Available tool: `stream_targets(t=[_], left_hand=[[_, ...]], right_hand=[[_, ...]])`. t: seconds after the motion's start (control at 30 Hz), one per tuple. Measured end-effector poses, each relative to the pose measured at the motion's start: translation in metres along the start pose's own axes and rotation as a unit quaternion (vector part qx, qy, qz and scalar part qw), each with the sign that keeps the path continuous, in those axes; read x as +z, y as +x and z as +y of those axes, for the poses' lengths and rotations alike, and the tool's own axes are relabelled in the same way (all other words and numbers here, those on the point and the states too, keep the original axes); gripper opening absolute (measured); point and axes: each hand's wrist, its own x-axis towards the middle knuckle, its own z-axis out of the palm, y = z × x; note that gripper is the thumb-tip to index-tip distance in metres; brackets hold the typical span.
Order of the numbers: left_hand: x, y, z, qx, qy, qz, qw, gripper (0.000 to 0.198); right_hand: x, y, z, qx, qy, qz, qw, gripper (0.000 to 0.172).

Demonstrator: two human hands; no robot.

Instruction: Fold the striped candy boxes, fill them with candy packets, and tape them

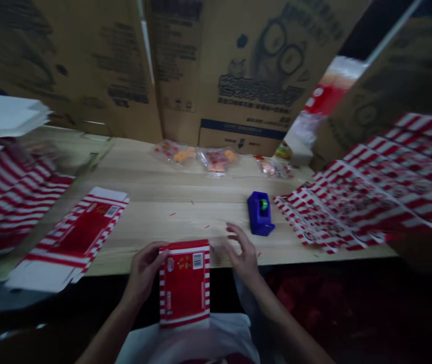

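My left hand (148, 268) grips the upper left edge of a red and white striped cardboard box (185, 285), its thumb on the front face. The box is tilted toward me at the table's front edge, with a barcode near its top right. Beside the box on the right, my right hand (243, 253) is raised with fingers apart and nothing in it. A blue tape dispenser (260, 215) with a green core stands just beyond that hand. To the left, a flat striped carton (79, 230) lies on the table.
Stacks of striped cartons (382, 187) lean at the right, and more striped cartons (18, 192) stand at the left under white sheets (7, 114). Clear plastic packets (218, 159) lie along the back, before large brown cardboard boxes (238, 76). Small red scraps dot the wooden table (143, 202).
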Motion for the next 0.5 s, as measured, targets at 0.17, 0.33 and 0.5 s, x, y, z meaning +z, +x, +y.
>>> stream_targets(t=[0.17, 0.33, 0.5], left_hand=[[-0.004, 0.026, 0.012, -0.013, -0.035, 0.039, 0.999, 0.039], [0.000, 0.042, 0.031, -0.014, 0.010, 0.020, 1.000, 0.044], [-0.002, 0.048, 0.049, 0.000, 0.077, -0.005, 0.997, 0.047]], right_hand=[[-0.086, 0.032, 0.049, 0.119, -0.123, 0.277, 0.945, 0.034], [-0.099, 0.047, 0.074, 0.167, -0.081, 0.218, 0.958, 0.027], [-0.076, 0.041, 0.078, 0.158, -0.021, 0.281, 0.946, 0.030]])
